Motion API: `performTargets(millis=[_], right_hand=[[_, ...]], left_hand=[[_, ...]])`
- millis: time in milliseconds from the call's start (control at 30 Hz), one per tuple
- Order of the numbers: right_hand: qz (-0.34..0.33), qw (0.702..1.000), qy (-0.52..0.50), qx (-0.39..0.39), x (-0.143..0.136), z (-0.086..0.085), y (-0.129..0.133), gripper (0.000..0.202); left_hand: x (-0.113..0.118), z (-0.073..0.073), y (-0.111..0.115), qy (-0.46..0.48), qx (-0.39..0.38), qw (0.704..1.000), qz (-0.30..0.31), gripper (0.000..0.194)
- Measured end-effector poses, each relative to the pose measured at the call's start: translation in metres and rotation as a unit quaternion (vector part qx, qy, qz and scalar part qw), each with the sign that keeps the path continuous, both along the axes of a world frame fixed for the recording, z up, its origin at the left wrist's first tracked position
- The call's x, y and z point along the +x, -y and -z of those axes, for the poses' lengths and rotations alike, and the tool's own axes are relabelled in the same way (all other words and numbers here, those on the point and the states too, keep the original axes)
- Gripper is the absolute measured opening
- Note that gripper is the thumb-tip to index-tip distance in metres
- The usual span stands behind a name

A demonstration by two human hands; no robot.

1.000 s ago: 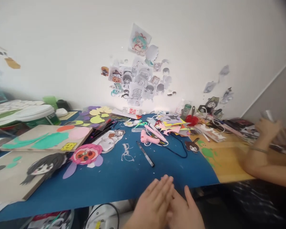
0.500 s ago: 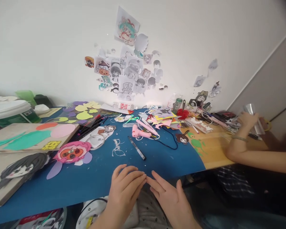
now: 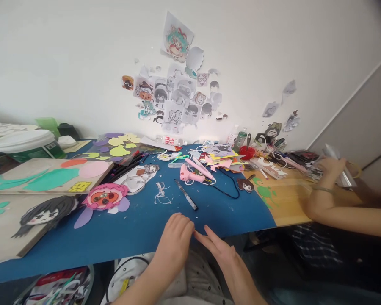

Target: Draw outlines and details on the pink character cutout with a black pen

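Observation:
My left hand (image 3: 176,242) is over the table's front edge, its fingers bent and pressed together. Whether anything small is pinched in it is hidden. Its fingertips meet a finger of my right hand (image 3: 221,250), whose fingers are stretched out and apart with nothing visible in them. Just beyond my hands a black-and-clear pen (image 3: 186,195) lies on the blue table cover (image 3: 139,233). Past it is a pink glue gun (image 3: 192,173) with a dark cable. To the left of the pen sits a small tangle of white strings (image 3: 162,193).
Cardboard sheets (image 3: 59,176) with a black-haired paper head (image 3: 47,212) fill the left side. A pink cutout (image 3: 106,196) lies beside them. Paper scraps (image 3: 224,156) are heaped at the back. At right, another person's arm (image 3: 327,190) rests on the wooden tabletop (image 3: 282,195).
My view has turned a little to the left. My left hand's fingers have curled in more, while my right hand stays stretched out with its fingertip against them.

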State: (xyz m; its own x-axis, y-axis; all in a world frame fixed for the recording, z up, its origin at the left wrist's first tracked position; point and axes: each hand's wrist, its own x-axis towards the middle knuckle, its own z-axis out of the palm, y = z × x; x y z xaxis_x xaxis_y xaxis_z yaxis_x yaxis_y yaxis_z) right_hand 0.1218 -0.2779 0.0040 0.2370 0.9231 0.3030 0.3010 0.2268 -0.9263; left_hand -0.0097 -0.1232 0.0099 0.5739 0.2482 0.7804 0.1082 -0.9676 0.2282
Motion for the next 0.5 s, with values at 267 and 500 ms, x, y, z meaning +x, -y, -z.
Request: performTargets(millis=[267, 500], right_hand=[[-0.029, 0.999, -0.016, -0.023, 0.000, -0.010, 0.008, 0.073], [-0.002, 0.986, 0.166, 0.004, -0.003, -0.025, 0.016, 0.056]], left_hand=[[-0.014, -0.018, 0.001, -0.145, -0.263, 0.954, 0.005, 0.022], [-0.006, -0.019, 0.006, -0.205, -0.366, 0.907, -0.013, 0.024]])
